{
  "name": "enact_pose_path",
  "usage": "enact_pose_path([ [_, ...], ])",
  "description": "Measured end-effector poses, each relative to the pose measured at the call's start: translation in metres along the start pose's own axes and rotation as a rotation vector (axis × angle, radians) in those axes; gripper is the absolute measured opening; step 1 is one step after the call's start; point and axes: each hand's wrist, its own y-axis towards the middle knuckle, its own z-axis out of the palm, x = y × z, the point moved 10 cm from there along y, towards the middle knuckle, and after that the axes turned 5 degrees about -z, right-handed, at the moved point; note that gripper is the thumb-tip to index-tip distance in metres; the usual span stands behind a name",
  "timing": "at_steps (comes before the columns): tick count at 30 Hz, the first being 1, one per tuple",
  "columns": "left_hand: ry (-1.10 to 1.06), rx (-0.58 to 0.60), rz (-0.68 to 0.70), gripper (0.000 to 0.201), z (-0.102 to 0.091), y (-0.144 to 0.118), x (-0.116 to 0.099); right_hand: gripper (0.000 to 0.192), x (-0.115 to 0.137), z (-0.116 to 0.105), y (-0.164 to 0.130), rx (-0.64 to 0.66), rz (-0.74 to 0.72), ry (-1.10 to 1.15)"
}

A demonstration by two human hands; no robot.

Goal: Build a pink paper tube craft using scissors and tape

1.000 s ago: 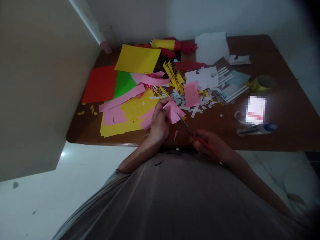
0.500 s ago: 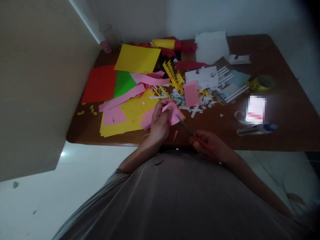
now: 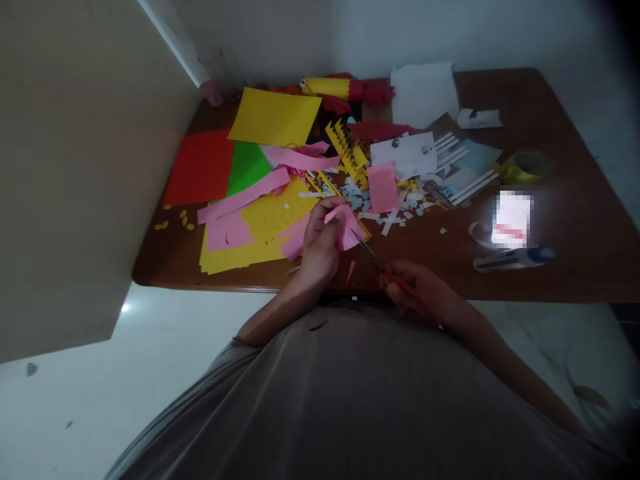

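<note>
In the middle of the frame, the left hand [image 3: 320, 243] pinches a pink paper [image 3: 344, 225] with curled fingers. The right hand [image 3: 417, 290] is closed around red scissors [image 3: 373, 257], blades at the paper's edge. Many cut scraps [image 3: 395, 207] lie on the table [image 3: 575, 260]; this piece looks partly cut.

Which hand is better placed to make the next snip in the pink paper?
Right hand: it grips the red-handled scissors, blades at the folded pink paper piece, which the left hand holds.

I see a home craft corner: a brown wooden table [image 3: 575, 220] against pale walls, strewn with coloured paper scraps [image 3: 280, 167]
</note>
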Motion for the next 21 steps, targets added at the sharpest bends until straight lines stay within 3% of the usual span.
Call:
enact_pose_path([
  [9, 0.055, -0.015, 0.015, 0.03, -0.0022, 0.0015, 0.0008, 0.057, -0.0045, -0.0004, 0.0, -0.012, 0.008, 0.003],
  [21, 0.002, -0.037, -0.002, 0.023, -0.0029, 0.0013, -0.0007, 0.058, -0.0092, -0.0027, 0.0051, -0.046, 0.034, 0.057],
])
